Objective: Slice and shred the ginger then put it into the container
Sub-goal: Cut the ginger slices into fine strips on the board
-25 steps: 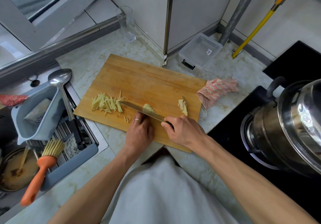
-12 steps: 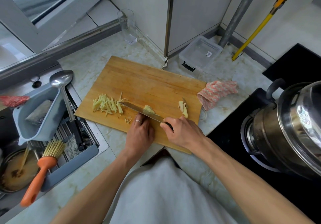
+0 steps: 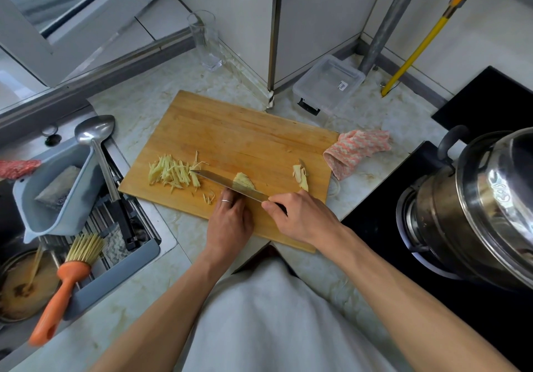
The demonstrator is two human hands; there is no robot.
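While the right hand point(image 3: 300, 218) grips the knife point(image 3: 230, 182) handle, blade across the ginger slices point(image 3: 243, 181) mid-cutting board point(image 3: 230, 135), the left hand point(image 3: 229, 221) pins them with curled fingertips.

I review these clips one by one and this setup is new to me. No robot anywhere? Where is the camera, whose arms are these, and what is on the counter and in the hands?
There is no machine here: a person works bare-handed, and the one camera sits on their head, looking forward and down, so both arms reach in from the bottom edge. On the counter lies a wooden cutting board. The right hand grips the handle of a knife. The left hand steadies a small stack of ginger slices under the blade. Left of the blade lies a pile of shredded ginger; an uncut ginger piece waits near the board's right edge. Behind the board stands a clear plastic container, with no ginger in it yet.
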